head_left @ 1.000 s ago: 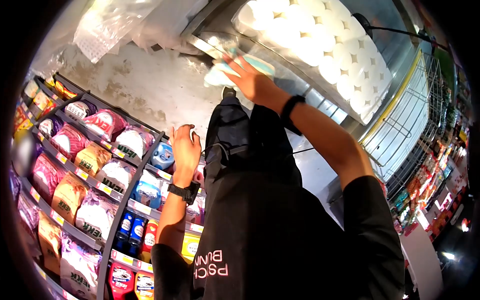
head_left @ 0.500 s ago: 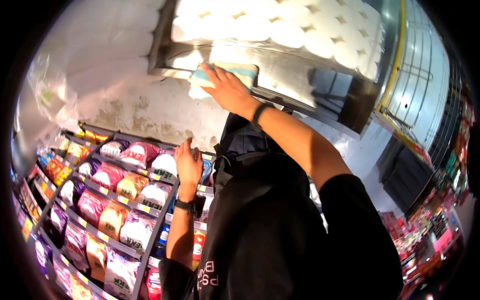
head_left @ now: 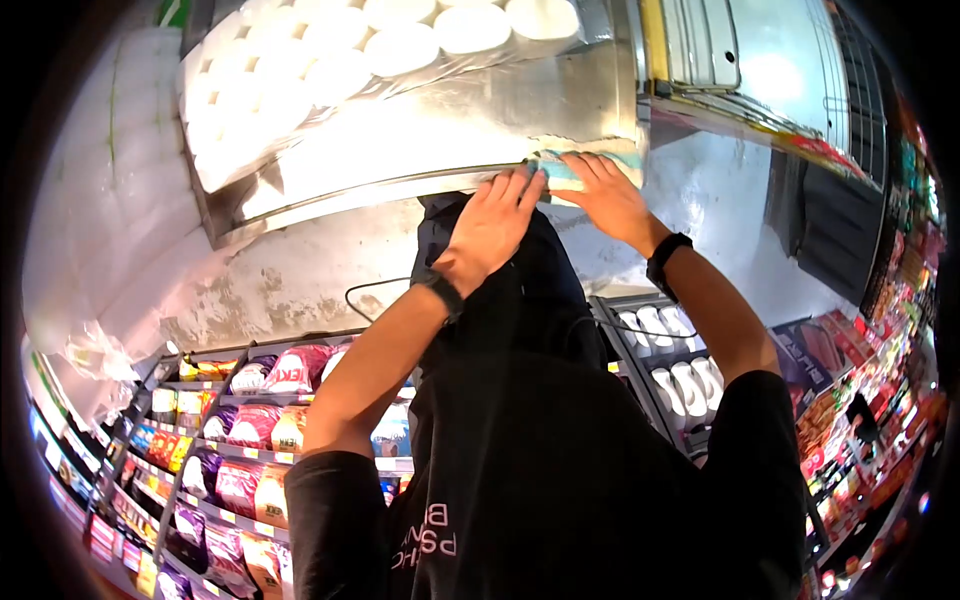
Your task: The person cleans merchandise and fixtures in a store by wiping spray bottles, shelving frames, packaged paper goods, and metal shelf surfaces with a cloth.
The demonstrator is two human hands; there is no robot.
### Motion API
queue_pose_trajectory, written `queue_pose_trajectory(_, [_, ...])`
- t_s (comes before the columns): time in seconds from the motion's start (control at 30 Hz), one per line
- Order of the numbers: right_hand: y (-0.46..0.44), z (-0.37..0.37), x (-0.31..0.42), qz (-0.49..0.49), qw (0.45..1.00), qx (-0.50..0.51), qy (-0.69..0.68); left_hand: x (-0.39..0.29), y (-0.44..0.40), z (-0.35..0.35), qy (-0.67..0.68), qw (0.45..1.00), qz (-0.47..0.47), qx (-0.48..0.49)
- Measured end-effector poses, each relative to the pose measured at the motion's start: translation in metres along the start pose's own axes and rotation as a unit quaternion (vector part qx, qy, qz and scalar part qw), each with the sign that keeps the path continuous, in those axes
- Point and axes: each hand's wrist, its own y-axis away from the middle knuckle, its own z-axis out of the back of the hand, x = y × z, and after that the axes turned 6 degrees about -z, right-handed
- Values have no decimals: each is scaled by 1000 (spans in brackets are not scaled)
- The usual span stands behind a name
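My right hand [head_left: 608, 200] grips a striped cream and light-blue cloth [head_left: 622, 155], pressing it on the front rim of a metal tray-like shelf [head_left: 400, 190] near its right corner. Its fingers lie over the cloth, and the thumb is at the shelf's front edge. Close beside it, my left hand [head_left: 490, 222] rests on the same rim with fingers stretched out, their tips reaching the cloth's left end. Dark bands circle both wrists. Plastic-wrapped white rolls [head_left: 400, 50] fill the back and left of the shelf.
Below left, racks hold bagged snacks [head_left: 255, 425]. White slipper-like items [head_left: 665, 390] stand in a dark rack below right. A yellow-edged wire rack [head_left: 655, 45] adjoins the shelf at the right. A stained wall [head_left: 290, 290] runs underneath, and plastic-wrapped stacks [head_left: 110, 190] stand at left.
My right hand and the cloth have moved right along the shelf rim to its right corner. My left hand has risen from beside the snack racks onto the rim. The view has shifted.
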Motion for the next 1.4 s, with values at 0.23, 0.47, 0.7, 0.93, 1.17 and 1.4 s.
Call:
queue_pose_trajectory(0.23, [-46,-11,60,-28,977,-26,-211,26,6,-8,129,989,70,-9])
queue_pose_trajectory(0.47, [-80,-10,81,-3,946,-59,-319,44,20,14,36,994,102,-6])
queue_pose_trajectory(0.7, [40,1,4,-168,934,-177,-262,-18,-95,-32,144,987,-72,27])
queue_pose_trajectory(0.93, [22,-6,10,-146,964,-174,-138,26,-67,-44,-75,990,-100,62])
queue_pose_trajectory(1.17, [-113,-24,102,5,992,-120,30,109,48,-3,-79,991,45,99])
queue_pose_trajectory(1.4, [-234,-37,228,31,989,-141,-40,198,162,27,-76,951,249,163])
